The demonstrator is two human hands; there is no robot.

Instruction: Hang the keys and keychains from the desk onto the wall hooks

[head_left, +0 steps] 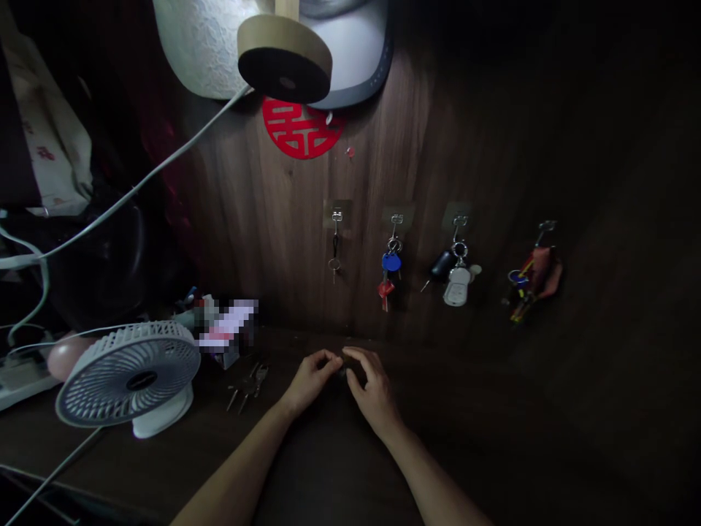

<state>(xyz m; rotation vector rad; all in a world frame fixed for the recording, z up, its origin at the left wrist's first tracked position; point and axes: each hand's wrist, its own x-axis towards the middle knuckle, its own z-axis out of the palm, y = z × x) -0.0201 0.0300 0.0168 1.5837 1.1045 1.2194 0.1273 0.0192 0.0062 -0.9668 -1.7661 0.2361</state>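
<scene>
A small dark object, too shadowed to identify, is being pinched by the curled fingers of the left hand and right hand above the wooden desk, and it looks light, best gripped by its edges.

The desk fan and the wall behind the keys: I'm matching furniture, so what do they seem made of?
The fan looks like matte white plastic, given its moulded grille ribs. The wall shows dark streaked grain with a soft sheen: wood or laminate, hard to tell.

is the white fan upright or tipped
Upright: the white fan stands on its round base, with its grille angled upward.
</scene>
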